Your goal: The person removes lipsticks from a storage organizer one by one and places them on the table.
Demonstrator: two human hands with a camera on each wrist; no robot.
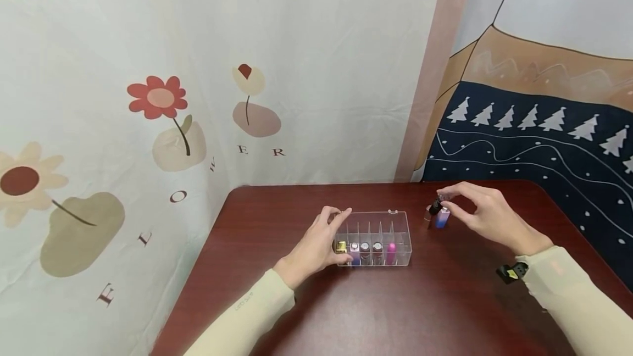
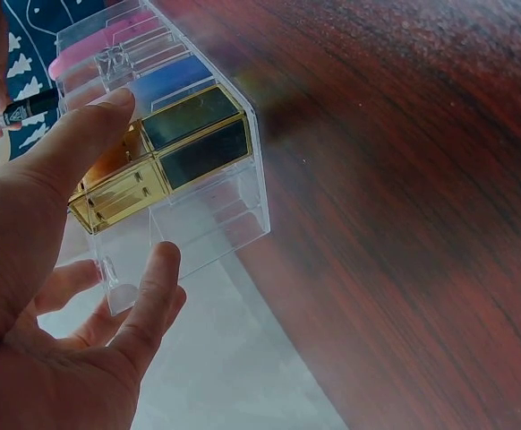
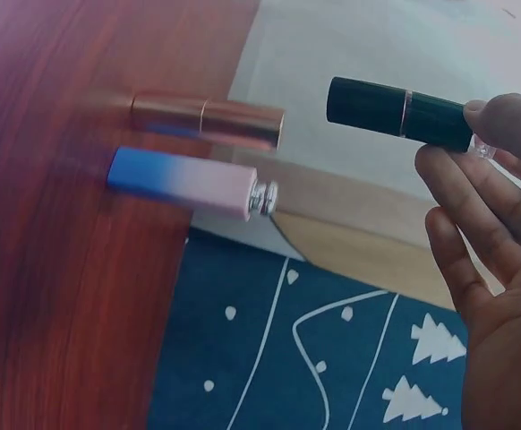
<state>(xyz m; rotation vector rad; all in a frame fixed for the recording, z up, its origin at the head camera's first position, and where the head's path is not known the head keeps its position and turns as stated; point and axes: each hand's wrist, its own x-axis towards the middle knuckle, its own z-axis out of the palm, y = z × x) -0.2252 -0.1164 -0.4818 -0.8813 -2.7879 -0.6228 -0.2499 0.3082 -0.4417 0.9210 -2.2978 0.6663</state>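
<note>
At the left end of a clear divided lipstick organizer (image 1: 406, 240), my left hand (image 1: 314, 243) holds it between the thumb at the front and the fingers behind. Inside stand a gold lipstick (image 1: 341, 246), a blue-purple one, two with round silvery tops and a bright pink tube (image 1: 391, 254). My right hand (image 1: 482, 213) pinches a black lipstick (image 3: 368, 106) by its clear-tipped end, raised above the table. Just below it stand a rose-gold lipstick (image 3: 207, 121) and a blue-to-pink lipstick (image 3: 184, 179) with a silver top.
Everything stands on a dark red wooden table (image 1: 376, 306). A pale curtain (image 1: 321, 43) with flowers hangs behind and to the left. On the right is a navy cloth (image 1: 494, 147) with white trees. The organizer's tall dividers separate its compartments.
</note>
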